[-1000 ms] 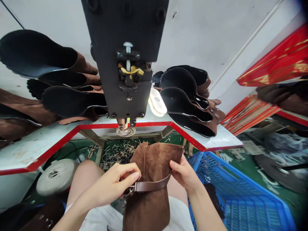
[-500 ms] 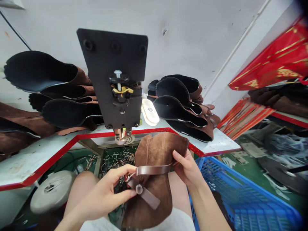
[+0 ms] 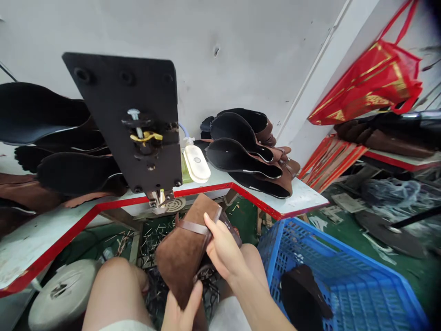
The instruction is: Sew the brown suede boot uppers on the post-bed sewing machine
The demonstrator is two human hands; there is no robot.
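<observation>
A brown suede boot upper (image 3: 181,257) is held between my two hands above my lap, folded and tilted, with a shiny brown strap (image 3: 193,227) across it. My right hand (image 3: 223,253) grips its right edge near the strap end, thumb on top and fingers hidden beneath. My left hand (image 3: 184,308) pinches the lower end, thumb near the bottom edge. Just beyond the upper is the black head of a sewing machine (image 3: 127,138), its presser foot (image 3: 160,202) low above the machine's arm. The strap's buckle side is hidden.
Boot uppers with black linings (image 3: 77,174) are stacked left of the machine, and more uppers (image 3: 244,158) lie to the right on the red-edged table (image 3: 306,197). A blue crate (image 3: 372,276) holding a dark piece stands at my right. A red bag (image 3: 375,82) hangs behind.
The boot upper has been turned over and folded, hiding the buckle end. My left hand moved from the strap to the lower end. My view swung right.
</observation>
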